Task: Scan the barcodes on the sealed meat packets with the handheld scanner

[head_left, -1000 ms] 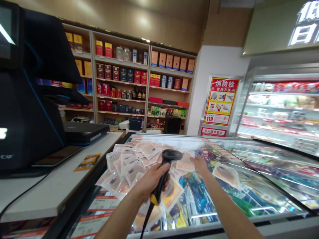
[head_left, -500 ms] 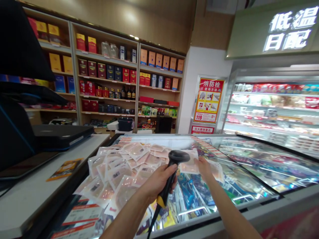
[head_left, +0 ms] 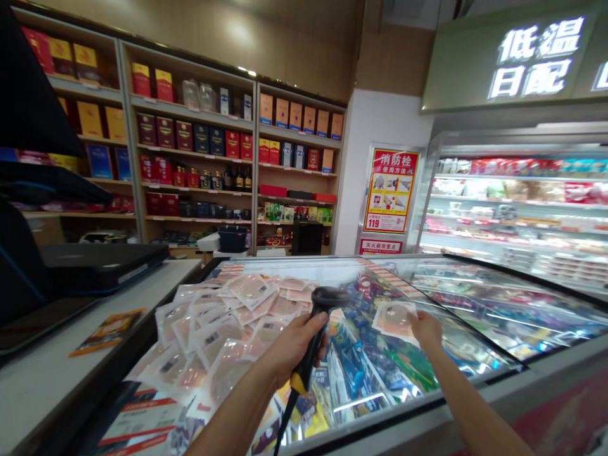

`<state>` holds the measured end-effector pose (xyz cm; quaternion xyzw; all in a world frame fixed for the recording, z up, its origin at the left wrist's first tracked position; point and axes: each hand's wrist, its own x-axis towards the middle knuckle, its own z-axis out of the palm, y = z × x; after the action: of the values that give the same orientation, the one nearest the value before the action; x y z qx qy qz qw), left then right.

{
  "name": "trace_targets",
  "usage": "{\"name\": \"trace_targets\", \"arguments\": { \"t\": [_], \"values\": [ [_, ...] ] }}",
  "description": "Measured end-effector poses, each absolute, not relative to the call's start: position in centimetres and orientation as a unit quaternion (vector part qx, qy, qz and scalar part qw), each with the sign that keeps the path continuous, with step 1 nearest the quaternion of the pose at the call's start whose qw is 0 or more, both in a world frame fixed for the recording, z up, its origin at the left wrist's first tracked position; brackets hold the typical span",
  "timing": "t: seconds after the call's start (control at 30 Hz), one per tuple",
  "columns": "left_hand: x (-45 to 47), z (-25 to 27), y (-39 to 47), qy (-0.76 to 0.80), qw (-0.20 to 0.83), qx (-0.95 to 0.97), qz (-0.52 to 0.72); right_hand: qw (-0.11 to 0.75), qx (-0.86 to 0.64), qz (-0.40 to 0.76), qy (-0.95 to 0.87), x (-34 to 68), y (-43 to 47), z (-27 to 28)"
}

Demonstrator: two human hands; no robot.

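Observation:
My left hand (head_left: 299, 345) is wrapped round the handle of a black barcode scanner (head_left: 311, 354) with a yellow band near its cable end. The scanner's head points up and to the right, above the freezer glass. Between the fingers of my right hand (head_left: 426, 330) is the right edge of a clear flat packet (head_left: 395, 318) with a pinkish, round content. It is over the glass, apart from the pile. To the left of the scanner lies a heap of similar packets (head_left: 223, 323), spread over the freezer top.
Under the sliding glass of the chest freezer (head_left: 380, 421) are colourful bags. A white counter (head_left: 42, 392) at left bears an orange packet (head_left: 108, 330) and black equipment (head_left: 104, 263). Behind stand shelves of boxes (head_left: 199, 136) and, at right, a lit refrigerated case (head_left: 513, 209).
My right hand has moved to the right with the packet, away from the pile and the scanner. The left hand still grips the scanner. The view has shifted slightly.

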<state>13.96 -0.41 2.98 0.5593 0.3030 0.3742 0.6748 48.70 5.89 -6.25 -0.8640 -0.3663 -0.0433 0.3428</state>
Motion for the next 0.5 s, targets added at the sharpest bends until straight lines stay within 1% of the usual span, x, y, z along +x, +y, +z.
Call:
{"name": "trace_targets", "arguments": {
  "t": [0.07,0.13,0.2,0.3,0.4,0.5],
  "values": [
    [13.6,2.9,-0.2,0.310,0.674,0.552,0.380,0.304,-0.879,-0.030,-0.366,49.2,5.4,-6.3],
    [13.2,2.7,-0.1,0.315,0.674,0.546,0.386,0.290,-0.894,-0.009,-0.342,49.3,5.1,-6.2],
    [12.7,2.6,0.1,0.316,0.673,0.542,0.392,0.295,-0.905,-0.010,-0.305,48.9,5.0,-5.9],
    [12.1,2.3,0.3,0.309,0.669,0.543,0.402,0.321,-0.903,-0.064,-0.277,47.1,5.6,-4.9],
    [11.7,2.1,0.5,0.298,0.668,0.546,0.407,0.364,-0.857,-0.093,-0.353,43.7,7.1,-3.9],
    [11.4,2.0,0.5,0.294,0.676,0.542,0.404,0.384,-0.789,-0.034,-0.478,39.3,9.1,-3.8]
  ]
}}
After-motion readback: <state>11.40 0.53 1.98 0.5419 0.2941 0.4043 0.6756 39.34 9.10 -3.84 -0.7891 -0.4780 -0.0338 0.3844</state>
